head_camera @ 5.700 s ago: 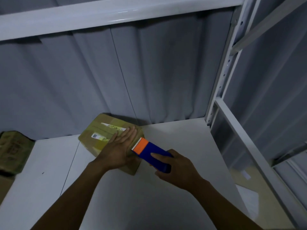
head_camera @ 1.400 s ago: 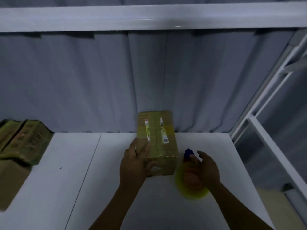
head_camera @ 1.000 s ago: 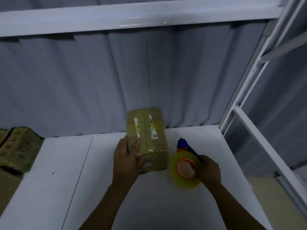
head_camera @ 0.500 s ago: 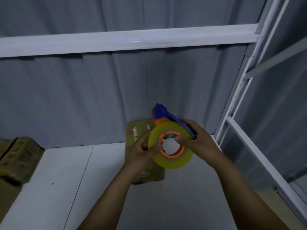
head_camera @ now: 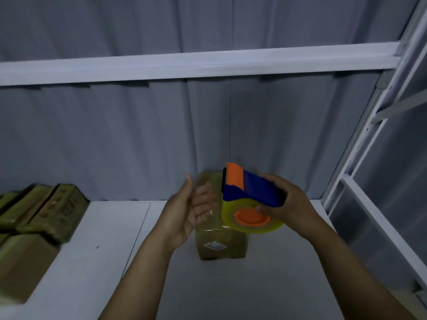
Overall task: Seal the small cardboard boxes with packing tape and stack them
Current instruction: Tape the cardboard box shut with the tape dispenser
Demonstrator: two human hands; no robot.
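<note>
A small taped cardboard box [head_camera: 219, 243] with a white label lies lengthwise on the white shelf [head_camera: 104, 239], reaching back to the curtain. My right hand [head_camera: 286, 204] grips a blue and orange tape dispenser [head_camera: 249, 192] carrying a yellowish tape roll [head_camera: 251, 221], held in the air above the box. My left hand [head_camera: 187, 209] hovers just left of the dispenser with straight fingers, palm turned toward it, holding nothing. The hands and the dispenser hide the middle of the box's top.
Several more cardboard boxes [head_camera: 39, 215] are stacked at the left end of the shelf. A grey curtain [head_camera: 115, 135] hangs behind. A white shelf beam [head_camera: 184, 65] runs overhead, and the rack's upright post [head_camera: 360, 144] stands at the right.
The left hand has let go of the tape roll and opened beside it. The right hand has turned the dispenser so its blue top faces up. The box has not moved.
</note>
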